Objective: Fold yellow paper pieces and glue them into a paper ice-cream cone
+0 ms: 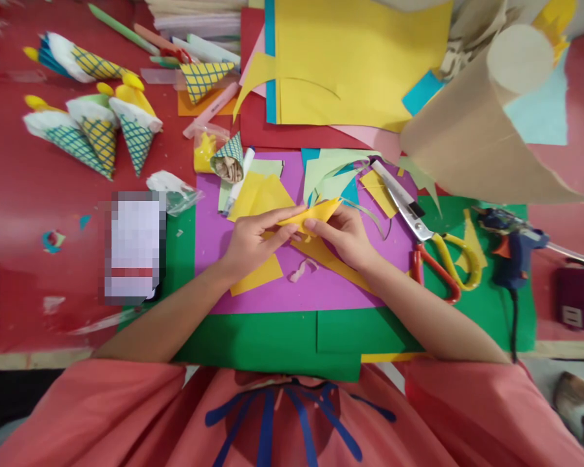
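Between my two hands is a piece of yellow paper (321, 211), folded or rolled so that it narrows to a point at the upper right. My left hand (255, 237) pinches its left end between thumb and fingers. My right hand (345, 237) grips the other side, thumb pressed on the front; its fingertips behind the paper are hidden. Below lie a purple sheet (340, 295), yellow paper scraps (257, 275) and a small crumpled pinkish strip (303, 270). Light green paper (328, 172) with thin cut strips lies just beyond my hands.
Big scissors (421, 230) and a blue glue gun (516, 256) lie to the right, near a brown paper roll (472, 123). On the left are a phone (135, 246) and several patterned paper cones (136, 133). Yellow sheets (360, 58) are stacked at the back.
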`<state>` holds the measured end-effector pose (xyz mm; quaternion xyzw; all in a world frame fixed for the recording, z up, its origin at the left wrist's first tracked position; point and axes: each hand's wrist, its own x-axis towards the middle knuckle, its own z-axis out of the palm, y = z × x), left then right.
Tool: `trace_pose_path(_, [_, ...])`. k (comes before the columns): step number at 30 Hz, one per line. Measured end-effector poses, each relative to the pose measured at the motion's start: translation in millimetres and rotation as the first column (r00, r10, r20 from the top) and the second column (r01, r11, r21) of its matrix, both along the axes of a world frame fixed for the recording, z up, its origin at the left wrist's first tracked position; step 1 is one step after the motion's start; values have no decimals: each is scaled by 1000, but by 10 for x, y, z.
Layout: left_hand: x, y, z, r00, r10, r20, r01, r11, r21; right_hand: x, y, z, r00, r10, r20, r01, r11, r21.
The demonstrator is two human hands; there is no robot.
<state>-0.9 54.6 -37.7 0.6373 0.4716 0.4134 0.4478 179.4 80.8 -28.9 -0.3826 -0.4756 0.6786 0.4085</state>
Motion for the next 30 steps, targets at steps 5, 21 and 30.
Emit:
trace_pose_path(5, [7,3,5,1000,-2,9,3,999,-32,1,6,34,999,-22,28,21,999,34])
trace_pose_path(21, [11,55,43,988,148,41,-148,989,-16,4,-13,-44,997,81,13,-82,989,124])
trace_pose_path(30, [-1,31,109,998,-30,-57,28,999,-43,40,15,-29,985,-42,166,10,983,185])
